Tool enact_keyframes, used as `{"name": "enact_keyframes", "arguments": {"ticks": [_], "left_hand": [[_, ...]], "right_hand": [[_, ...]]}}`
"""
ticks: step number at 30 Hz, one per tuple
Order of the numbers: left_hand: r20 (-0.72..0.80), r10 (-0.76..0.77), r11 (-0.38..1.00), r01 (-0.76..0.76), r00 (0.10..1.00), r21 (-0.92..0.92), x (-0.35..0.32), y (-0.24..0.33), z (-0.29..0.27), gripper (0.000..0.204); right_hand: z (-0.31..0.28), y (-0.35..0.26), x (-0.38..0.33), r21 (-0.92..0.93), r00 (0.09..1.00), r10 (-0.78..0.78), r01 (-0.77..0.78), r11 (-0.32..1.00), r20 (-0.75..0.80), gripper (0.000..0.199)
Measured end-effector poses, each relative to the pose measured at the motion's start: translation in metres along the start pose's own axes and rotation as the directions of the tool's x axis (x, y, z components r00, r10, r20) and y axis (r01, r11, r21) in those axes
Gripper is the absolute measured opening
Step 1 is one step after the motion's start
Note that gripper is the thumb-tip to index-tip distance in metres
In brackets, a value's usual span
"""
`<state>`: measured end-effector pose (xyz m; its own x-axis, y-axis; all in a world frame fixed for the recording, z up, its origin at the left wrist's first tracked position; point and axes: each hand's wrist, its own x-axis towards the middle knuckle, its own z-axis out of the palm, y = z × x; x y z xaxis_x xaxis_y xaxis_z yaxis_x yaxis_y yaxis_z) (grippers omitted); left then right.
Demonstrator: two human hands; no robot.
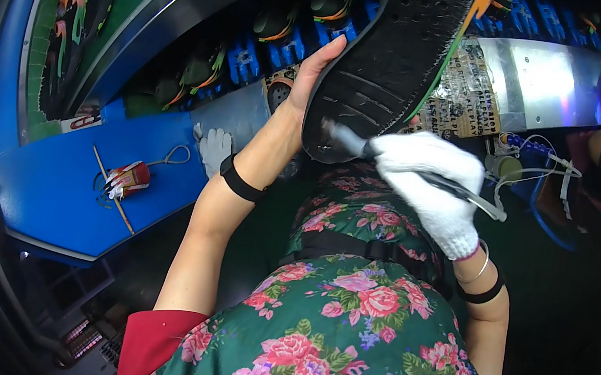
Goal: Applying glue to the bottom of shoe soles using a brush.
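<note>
A black shoe upper [385, 59] is held up with its underside toward me; stitching runs along its edge, and green and orange trim shows at its right side. My bare left hand [312, 78] grips it at the left edge, thumb along the side and most fingers hidden behind. My right hand [432, 182], in a white knit glove, is closed around a thin-handled brush [347, 140]. The brush's blurred tip meets the lower, rounded end of the black underside. A dark rod lies along the handle in the glove.
Left, a blue table [62, 187] carries a red can [129, 179] with a stick across it. A white glove [214, 149] lies nearby. Behind, several shoes [272, 24] sit on blue holders. A metal panel [541, 81] and cables [552, 158] are at right.
</note>
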<state>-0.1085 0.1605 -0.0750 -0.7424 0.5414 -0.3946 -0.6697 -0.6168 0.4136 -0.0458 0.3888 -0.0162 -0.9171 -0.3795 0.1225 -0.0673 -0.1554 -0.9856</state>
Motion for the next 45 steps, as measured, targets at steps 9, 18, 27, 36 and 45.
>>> {"name": "enact_keyframes", "arguments": {"ticks": [9, 18, 27, 36, 45], "left_hand": [[-0.064, 0.043, 0.974, -0.056, 0.997, -0.219, -0.006, -0.022, 0.007, 0.083], [0.217, -0.044, 0.93, 0.119, 0.975, -0.347, -0.015, -0.036, 0.013, 0.073], [0.005, 0.036, 0.942, -0.032, 0.999, -0.334, -0.031, -0.053, -0.066, 0.089], [-0.492, 0.074, 0.974, -0.17, 0.868, -0.153, -0.07, -0.099, -0.193, 0.051], [0.053, 0.892, 0.063, -0.239, 0.448, 0.969, -0.033, 0.009, -0.023, 0.038]], "right_hand": [[-0.042, -0.003, 0.031, -0.179, 0.994, 0.028, -0.01, 0.984, 0.103, 0.016], [-0.072, -0.014, 0.074, -0.762, 0.833, -0.493, 0.484, 0.431, 0.251, 0.022], [0.002, 0.017, -0.009, 0.436, 0.896, 0.44, -0.418, 0.797, 0.055, 0.02], [-0.032, 0.098, -0.01, 0.499, 0.872, 0.473, -0.355, 0.79, -0.128, 0.023], [-0.066, 0.112, -0.028, 0.573, 0.821, 0.466, -0.218, 0.79, -0.329, 0.024]]}}
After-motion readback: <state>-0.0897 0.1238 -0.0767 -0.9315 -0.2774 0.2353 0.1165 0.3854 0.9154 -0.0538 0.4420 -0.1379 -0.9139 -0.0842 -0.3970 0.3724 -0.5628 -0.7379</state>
